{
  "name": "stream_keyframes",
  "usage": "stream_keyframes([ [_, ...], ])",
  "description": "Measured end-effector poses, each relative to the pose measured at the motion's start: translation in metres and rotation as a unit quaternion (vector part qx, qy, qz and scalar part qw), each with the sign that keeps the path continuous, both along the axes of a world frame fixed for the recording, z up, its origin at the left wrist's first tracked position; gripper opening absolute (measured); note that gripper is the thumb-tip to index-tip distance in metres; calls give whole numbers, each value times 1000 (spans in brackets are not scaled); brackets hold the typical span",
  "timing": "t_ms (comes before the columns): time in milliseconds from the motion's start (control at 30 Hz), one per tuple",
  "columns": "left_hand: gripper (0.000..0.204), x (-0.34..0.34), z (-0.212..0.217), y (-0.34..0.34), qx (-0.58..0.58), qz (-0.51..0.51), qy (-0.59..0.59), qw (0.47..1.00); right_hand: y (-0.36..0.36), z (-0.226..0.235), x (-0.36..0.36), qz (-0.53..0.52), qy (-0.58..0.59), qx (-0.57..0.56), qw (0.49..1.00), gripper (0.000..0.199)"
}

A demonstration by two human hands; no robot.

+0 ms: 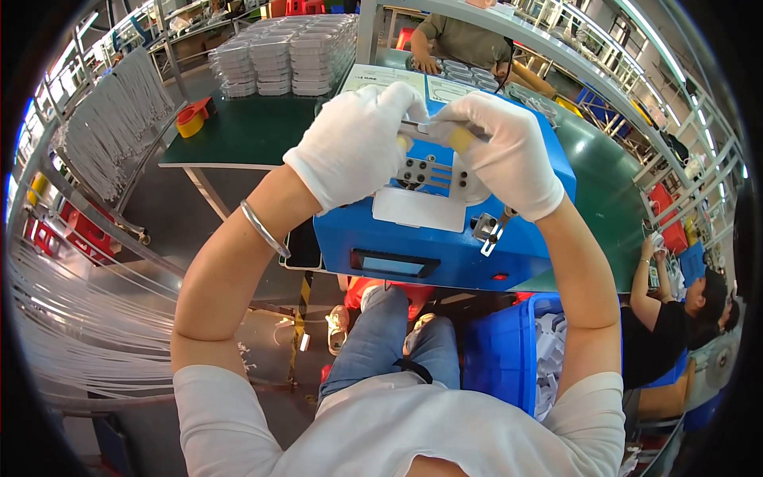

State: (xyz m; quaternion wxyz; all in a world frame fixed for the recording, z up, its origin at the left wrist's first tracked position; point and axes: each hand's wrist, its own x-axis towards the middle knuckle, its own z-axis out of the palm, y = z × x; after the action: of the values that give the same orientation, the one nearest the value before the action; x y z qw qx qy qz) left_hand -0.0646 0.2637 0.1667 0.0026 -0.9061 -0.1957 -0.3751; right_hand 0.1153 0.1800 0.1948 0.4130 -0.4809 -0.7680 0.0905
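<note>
White cords (pixel 87 318) hang in long bundles along the far left, over a metal rack (pixel 95 151), and more of them droop across the lower left corner. Past them a green counter (pixel 238 131) carries a red and yellow tape dispenser (pixel 193 117) near its left edge and stacks of clear plastic trays (pixel 286 52) toward the back.

The left hand (pixel 354 143), in a white glove, with a silver bangle (pixel 265 229) on the forearm, is clenched around a yellow handle (pixel 405 142) and rests on top of a blue machine (pixel 445 230). The machine stands at the counter's near edge, straight ahead of the person, with a dark display (pixel 393 265) on its front face, a white plate (pixel 420 210) on its top, and small grey rollers (pixel 423 172) just beneath the two hands.

The right hand (pixel 501 151), also gloved in white, grips a second yellow handle (pixel 461 139) of the same small tool, whose thin metal part (pixel 417 127) spans between the two hands above the rollers. A metal lever (pixel 489 229) sticks out of the machine below the right wrist.

Below the machine sit the person's jeans (pixel 389 342) and, to the right, a blue bin (pixel 505 358) holding white scraps (pixel 552 350). Farther right another person in a black top (pixel 660 334) sits at the counter, and a third person (pixel 469 40) works at the far side.
</note>
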Motion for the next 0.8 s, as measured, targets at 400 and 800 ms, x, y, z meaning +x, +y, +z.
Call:
stream_keyframes([
  [400,20,4,-1,-1,-35,3,-33,999,-8,-4,-10,-125,-397,243,876,15],
  [800,16,0,0,-3,-47,1,-45,998,29,1,10,10,-38,-165,986,23],
])
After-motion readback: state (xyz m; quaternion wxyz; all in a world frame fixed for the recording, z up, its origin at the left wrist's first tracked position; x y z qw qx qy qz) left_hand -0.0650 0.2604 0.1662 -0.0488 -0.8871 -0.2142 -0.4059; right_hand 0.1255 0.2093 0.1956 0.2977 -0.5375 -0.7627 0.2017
